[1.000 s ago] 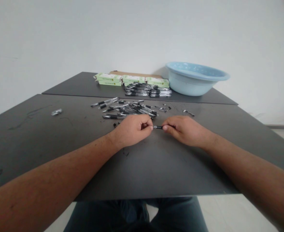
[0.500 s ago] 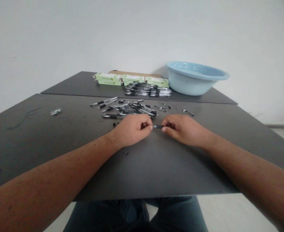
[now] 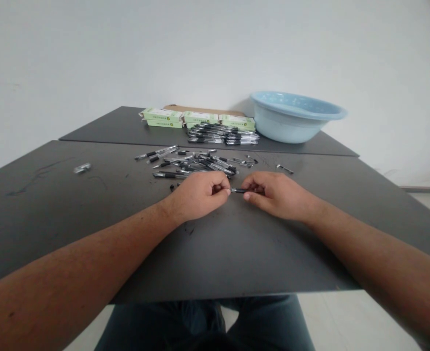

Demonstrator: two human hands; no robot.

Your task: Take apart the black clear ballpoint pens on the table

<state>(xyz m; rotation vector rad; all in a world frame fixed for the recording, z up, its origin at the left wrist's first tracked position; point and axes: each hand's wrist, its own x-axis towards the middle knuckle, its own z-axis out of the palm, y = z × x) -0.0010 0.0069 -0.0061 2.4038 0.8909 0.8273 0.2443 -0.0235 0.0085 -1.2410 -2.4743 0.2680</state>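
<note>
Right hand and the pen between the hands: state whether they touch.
Touching: in the head view, the right hand pinches the pen, with no gap showing.

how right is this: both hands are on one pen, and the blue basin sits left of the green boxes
The side is wrong: the head view shows the blue basin right of the green boxes. The left hand and right hand are indeed on one pen.
</note>
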